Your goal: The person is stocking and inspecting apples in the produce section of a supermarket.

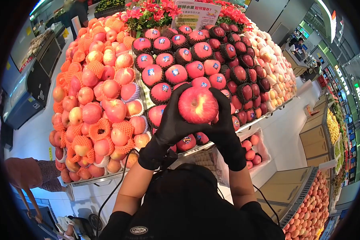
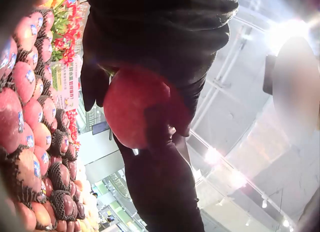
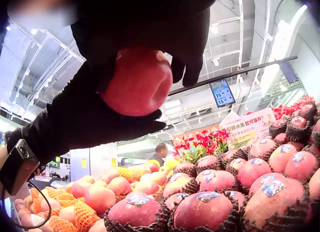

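A red apple (image 1: 198, 105) is held up above the fruit display between two black-gloved hands. The left hand (image 1: 173, 122) curves round its left side, and the right hand (image 1: 225, 126) grips the opposite side. In the left wrist view the apple (image 2: 135, 109) shows between the left hand (image 2: 155, 36) above and the right hand (image 2: 162, 182) below. The right wrist view has the apple (image 3: 137, 84) under the right hand (image 3: 145, 26), with the left hand (image 3: 95, 114) beneath it. Stickered apples (image 1: 176, 74) in dark nets lie behind it.
Apples in orange foam nets (image 1: 92, 114) are heaped at left, paler fruit (image 1: 274, 72) at right. Red flowers (image 1: 148, 18) and a sign (image 1: 196, 15) stand at the back. A crate of apples (image 1: 254, 150) sits below the stand. A person (image 1: 32, 174) is at lower left.
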A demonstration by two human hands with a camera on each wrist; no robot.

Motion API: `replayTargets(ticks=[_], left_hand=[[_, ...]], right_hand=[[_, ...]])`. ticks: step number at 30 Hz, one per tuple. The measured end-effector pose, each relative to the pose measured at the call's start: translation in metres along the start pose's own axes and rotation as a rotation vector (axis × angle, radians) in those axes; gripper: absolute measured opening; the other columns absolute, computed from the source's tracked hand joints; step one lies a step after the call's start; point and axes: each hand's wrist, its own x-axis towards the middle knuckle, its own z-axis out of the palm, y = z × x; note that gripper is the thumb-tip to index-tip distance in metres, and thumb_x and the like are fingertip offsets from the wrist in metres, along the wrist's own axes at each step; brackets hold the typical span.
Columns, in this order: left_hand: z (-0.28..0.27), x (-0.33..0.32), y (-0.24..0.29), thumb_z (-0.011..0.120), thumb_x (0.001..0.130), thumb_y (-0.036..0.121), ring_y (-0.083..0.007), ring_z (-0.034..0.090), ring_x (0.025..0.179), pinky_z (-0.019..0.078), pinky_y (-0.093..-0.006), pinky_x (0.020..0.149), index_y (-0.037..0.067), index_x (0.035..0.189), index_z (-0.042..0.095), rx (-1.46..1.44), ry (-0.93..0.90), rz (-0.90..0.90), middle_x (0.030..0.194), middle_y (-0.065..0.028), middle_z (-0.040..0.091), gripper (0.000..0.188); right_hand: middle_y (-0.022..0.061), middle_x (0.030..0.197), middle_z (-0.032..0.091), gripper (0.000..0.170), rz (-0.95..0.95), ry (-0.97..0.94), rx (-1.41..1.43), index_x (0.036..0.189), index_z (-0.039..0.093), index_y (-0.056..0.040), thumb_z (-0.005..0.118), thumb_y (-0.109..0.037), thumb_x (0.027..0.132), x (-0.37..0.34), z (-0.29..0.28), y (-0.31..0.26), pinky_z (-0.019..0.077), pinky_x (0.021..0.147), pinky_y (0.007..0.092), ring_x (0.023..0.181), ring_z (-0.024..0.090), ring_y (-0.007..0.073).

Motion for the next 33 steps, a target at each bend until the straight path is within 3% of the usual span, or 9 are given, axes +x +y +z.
replayTargets(ticks=[11,15,16,20,25,27,30,31,33], left_hand=[[0.000,-0.010,-0.033,0.052,0.098,0.032,-0.0201,0.055,0.115,0.0495,-0.0356,0.092,0.006,0.137,0.040,-0.706,0.042,-0.478,0.127,-0.0095,0.052,0.048],[-0.001,-0.022,-0.050,0.052,0.098,0.035,-0.0208,0.056,0.113,0.0520,-0.0370,0.088,0.008,0.137,0.039,-0.505,-0.094,-0.306,0.128,-0.0103,0.052,0.050],[-0.016,-0.028,-0.104,0.052,0.098,0.037,-0.0216,0.057,0.113,0.0525,-0.0378,0.087,0.007,0.138,0.038,-0.507,-0.182,-0.272,0.129,-0.0104,0.051,0.052],[0.003,-0.013,-0.048,0.053,0.096,0.044,-0.0310,0.052,0.122,0.0494,-0.0449,0.094,0.006,0.141,0.032,-0.661,-0.112,-0.573,0.138,-0.0158,0.044,0.063],[0.012,-0.004,-0.051,0.055,0.086,0.059,-0.0395,0.035,0.133,0.0344,-0.0545,0.106,0.005,0.144,0.027,-1.476,-0.145,-0.729,0.143,-0.0233,0.034,0.084],[0.015,-0.001,-0.047,0.060,0.082,0.054,-0.0367,0.038,0.130,0.0342,-0.0525,0.106,0.004,0.142,0.026,-1.133,-0.090,-0.614,0.140,-0.0210,0.038,0.085],[0.019,0.001,-0.043,0.068,0.077,0.046,-0.0325,0.043,0.126,0.0340,-0.0495,0.106,0.003,0.141,0.026,-0.569,-0.015,-0.440,0.135,-0.0175,0.042,0.088],[0.022,0.001,-0.045,0.070,0.075,0.044,-0.0311,0.044,0.125,0.0339,-0.0485,0.107,0.003,0.140,0.025,-0.379,0.014,-0.390,0.134,-0.0164,0.044,0.089],[0.028,0.000,-0.048,0.075,0.072,0.039,-0.0283,0.047,0.122,0.0337,-0.0465,0.107,0.002,0.139,0.025,0.011,0.056,-0.283,0.131,-0.0140,0.047,0.092]], right_hand=[[0.0137,0.146,0.034,0.098,0.343,-0.034,0.269,0.147,0.026,-0.0052,0.082,-0.007,0.066,0.006,-0.002,-0.018,0.0371,0.109,0.0395,0.134,0.038,0.0249],[0.0151,0.141,0.041,0.094,0.285,-0.018,0.261,0.144,0.030,-0.0022,0.082,-0.009,0.067,0.006,0.002,0.006,0.0409,0.105,0.0389,0.129,0.044,0.0254],[0.0171,0.139,0.043,0.093,0.274,-0.014,0.254,0.144,0.031,-0.0003,0.082,-0.011,0.067,0.006,0.000,0.005,0.0416,0.105,0.0395,0.129,0.044,0.0264],[0.0139,0.138,0.044,0.087,0.343,-0.020,0.283,0.143,0.033,-0.0022,0.080,-0.014,0.072,0.004,-0.003,-0.001,0.0421,0.103,0.0364,0.126,0.047,0.0238],[0.0092,0.120,0.056,0.049,0.381,0.084,0.267,0.127,0.048,-0.0015,0.067,-0.014,0.083,-0.011,-0.026,0.032,0.0453,0.092,0.0322,0.108,0.055,0.0181],[0.0061,0.092,0.061,0.017,0.404,0.134,0.191,0.101,0.056,-0.0013,0.059,-0.010,0.087,-0.021,-0.036,0.040,0.0461,0.074,0.0316,0.083,0.057,0.0147],[0.0090,0.079,0.059,0.009,0.425,0.027,0.165,0.092,0.056,-0.0010,0.057,-0.009,0.088,-0.046,-0.035,0.074,0.0441,0.064,0.0325,0.067,0.055,0.0171],[0.0128,0.069,0.054,0.014,-0.112,0.069,-0.421,0.085,0.055,0.0007,0.053,-0.012,0.091,-0.049,-0.029,0.087,0.0402,0.056,0.0346,0.058,0.050,0.0201],[0.0130,0.065,0.051,0.021,0.143,0.079,-0.218,0.080,0.053,0.0021,0.051,-0.014,0.093,-0.061,-0.026,0.100,0.0385,0.055,0.0359,0.056,0.048,0.0192]])
